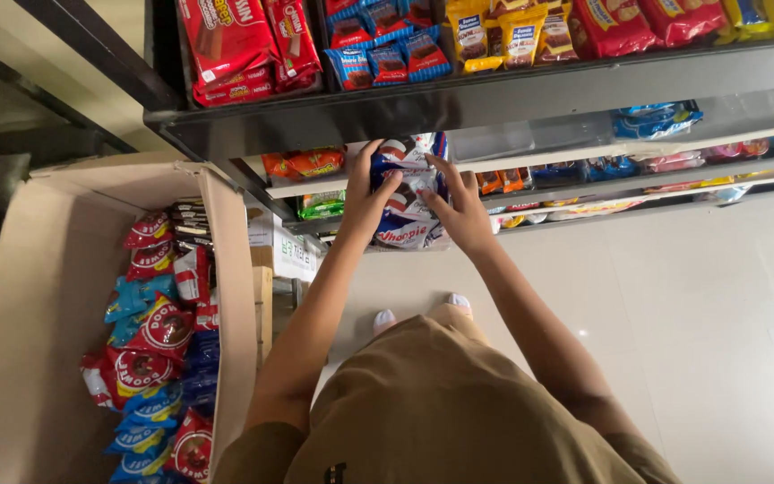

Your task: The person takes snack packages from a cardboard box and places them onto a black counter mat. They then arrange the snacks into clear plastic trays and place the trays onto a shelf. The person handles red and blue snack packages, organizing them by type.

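Both hands up at the middle shelf point(530, 161): my left hand point(365, 202) and right hand point(463, 211) have fingers pinching a stack of blue-and-white snack packs point(408, 193) from either side, right at the shelf's near edge. Not yet seated on the shelf, and the cardboard box point(38, 296) at left holds many red and blue packs point(159, 350).

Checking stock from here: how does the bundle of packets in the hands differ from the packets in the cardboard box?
The bundle of blue-and-white packets is gripped between the left hand and right hand at the lower shelf; the boxed packets lie loose in the cardboard box on the floor. The bundle is mostly blue and white; the boxed ones mix red and light blue. Both are glossy plastic snack wrappers.
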